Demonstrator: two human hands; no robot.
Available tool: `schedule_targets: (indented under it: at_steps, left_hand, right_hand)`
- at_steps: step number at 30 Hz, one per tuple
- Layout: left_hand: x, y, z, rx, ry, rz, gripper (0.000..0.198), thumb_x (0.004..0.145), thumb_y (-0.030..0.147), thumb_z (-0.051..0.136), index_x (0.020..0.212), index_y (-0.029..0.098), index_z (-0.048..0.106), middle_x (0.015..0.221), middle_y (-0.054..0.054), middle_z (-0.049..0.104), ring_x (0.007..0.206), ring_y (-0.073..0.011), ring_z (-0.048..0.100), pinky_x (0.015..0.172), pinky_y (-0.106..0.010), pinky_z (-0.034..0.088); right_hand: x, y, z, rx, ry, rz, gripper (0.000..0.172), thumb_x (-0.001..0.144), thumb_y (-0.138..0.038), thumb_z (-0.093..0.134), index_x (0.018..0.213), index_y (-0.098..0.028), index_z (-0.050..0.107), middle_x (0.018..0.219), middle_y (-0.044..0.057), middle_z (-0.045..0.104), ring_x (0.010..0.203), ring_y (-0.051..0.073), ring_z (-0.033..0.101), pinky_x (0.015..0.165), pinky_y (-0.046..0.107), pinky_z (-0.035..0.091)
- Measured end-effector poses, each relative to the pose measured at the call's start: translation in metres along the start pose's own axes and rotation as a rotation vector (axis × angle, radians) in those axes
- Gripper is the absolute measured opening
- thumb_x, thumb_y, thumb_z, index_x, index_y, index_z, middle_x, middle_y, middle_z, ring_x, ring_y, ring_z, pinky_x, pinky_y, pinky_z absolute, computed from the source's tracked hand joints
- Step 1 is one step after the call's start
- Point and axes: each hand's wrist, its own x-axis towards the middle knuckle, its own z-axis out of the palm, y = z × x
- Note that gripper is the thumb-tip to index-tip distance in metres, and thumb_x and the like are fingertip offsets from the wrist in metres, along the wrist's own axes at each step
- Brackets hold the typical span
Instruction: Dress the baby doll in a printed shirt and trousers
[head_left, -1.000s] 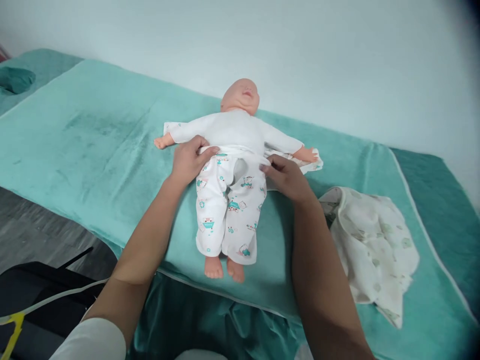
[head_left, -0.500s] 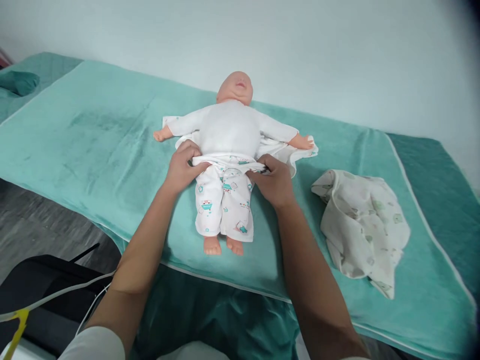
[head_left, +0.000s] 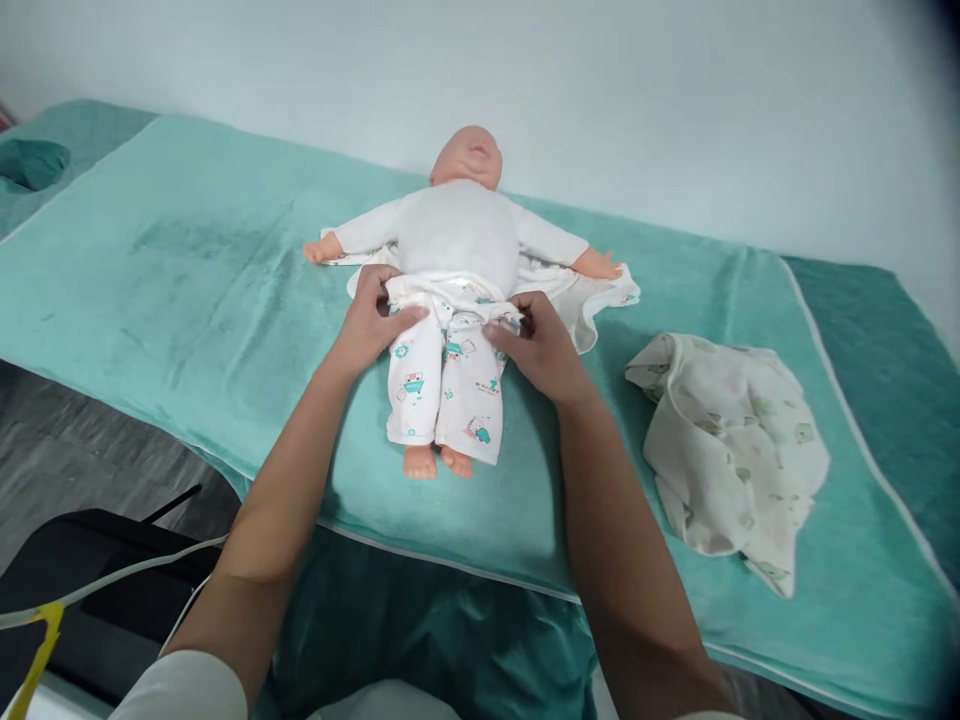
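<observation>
Left hand [head_left: 371,315] and right hand [head_left: 546,345] pinch white printed cloth trousers [head_left: 469,388] on a white-bodied baby doll [head_left: 459,235]; it lies on a green plush bed [head_left: 225,260]. The waistband [head_left: 466,293] has just bunched; it sits less flat.

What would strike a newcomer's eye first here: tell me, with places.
Probably the baby doll, lying on its back with arms spread, mid-picture on the green cover. Next come the left hand and right hand, holding the printed trousers at either side of its waist. A crumpled pale cloth lies apart, at the right.
</observation>
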Motion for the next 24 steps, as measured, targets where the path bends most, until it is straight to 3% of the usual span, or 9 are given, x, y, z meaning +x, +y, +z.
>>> schedule_targets:
  at_steps: [3,5,7,11,15,18,21,24]
  left_hand:
    - [-0.007,0.001,-0.009,0.011,-0.098,-0.033,0.059,0.068,0.056,0.089,0.106,0.025,0.056,0.125,-0.007,0.055,0.107,-0.0193,0.056,0.087,-0.03,0.05]
    - [-0.01,0.003,-0.011,0.101,-0.063,0.025,0.053,0.068,0.055,0.09,0.097,0.023,0.058,0.126,-0.008,0.057,0.115,-0.0224,0.054,0.098,-0.036,0.049]
    - [-0.014,0.004,-0.01,0.205,-0.005,0.124,0.043,0.074,0.051,0.087,0.085,0.023,0.057,0.114,-0.007,0.062,0.114,-0.0234,0.055,0.104,-0.04,0.046]
    - [-0.024,0.001,-0.002,0.317,0.129,0.24,0.031,0.084,0.039,0.069,0.072,0.024,0.046,0.076,0.0,0.055,0.079,-0.0185,0.051,0.082,-0.036,0.045]
    - [-0.032,-0.003,0.003,0.284,0.281,0.081,0.026,0.078,0.033,0.064,0.075,0.024,0.04,0.071,0.003,0.05,0.069,-0.0147,0.044,0.07,-0.031,0.039]
    - [-0.038,0.003,0.0,0.151,0.199,-0.031,0.025,0.077,0.035,0.07,0.085,0.024,0.049,0.078,0.004,0.054,0.072,-0.0137,0.046,0.07,-0.029,0.04]
    - [-0.048,0.012,-0.008,0.04,-0.003,-0.133,0.034,0.08,0.046,0.077,0.095,0.023,0.056,0.085,0.003,0.056,0.076,-0.014,0.049,0.072,-0.027,0.042]
    - [-0.061,0.019,-0.017,0.02,-0.133,-0.126,0.055,0.072,0.061,0.087,0.101,0.023,0.061,0.096,0.0,0.062,0.086,-0.0164,0.056,0.078,-0.028,0.047]
  right_hand:
    - [-0.003,-0.004,-0.011,-0.019,-0.167,0.062,0.07,0.06,-0.059,0.094,0.104,-0.021,0.056,0.091,-0.002,0.057,0.079,0.015,0.049,0.068,0.026,0.039]
    - [-0.005,-0.009,-0.013,-0.091,-0.191,0.074,0.066,0.059,-0.062,0.095,0.093,-0.02,0.057,0.083,-0.003,0.055,0.075,0.014,0.046,0.065,0.026,0.035]
    - [-0.006,-0.014,-0.01,-0.162,-0.188,0.049,0.058,0.068,-0.065,0.089,0.08,-0.02,0.055,0.073,-0.003,0.051,0.07,0.014,0.043,0.063,0.027,0.031]
    - [-0.012,-0.02,0.003,-0.312,-0.021,-0.111,0.041,0.08,-0.049,0.076,0.068,-0.02,0.049,0.067,0.0,0.051,0.068,0.016,0.043,0.067,0.031,0.031]
    - [-0.019,-0.021,0.015,-0.36,0.219,-0.204,0.018,0.079,-0.027,0.057,0.069,-0.023,0.043,0.069,0.003,0.052,0.069,0.019,0.044,0.069,0.034,0.033]
    - [-0.019,-0.018,0.014,-0.276,0.22,-0.129,0.012,0.076,-0.028,0.058,0.074,-0.023,0.047,0.075,0.002,0.054,0.07,0.018,0.045,0.068,0.032,0.036]
    - [-0.022,-0.016,0.004,-0.201,0.027,0.06,0.025,0.073,-0.039,0.07,0.083,-0.021,0.057,0.075,0.0,0.057,0.071,0.017,0.048,0.066,0.03,0.037]
    - [-0.034,-0.019,-0.005,-0.155,-0.19,0.105,0.043,0.071,-0.055,0.081,0.088,-0.02,0.063,0.078,0.0,0.063,0.073,0.017,0.051,0.064,0.028,0.037]
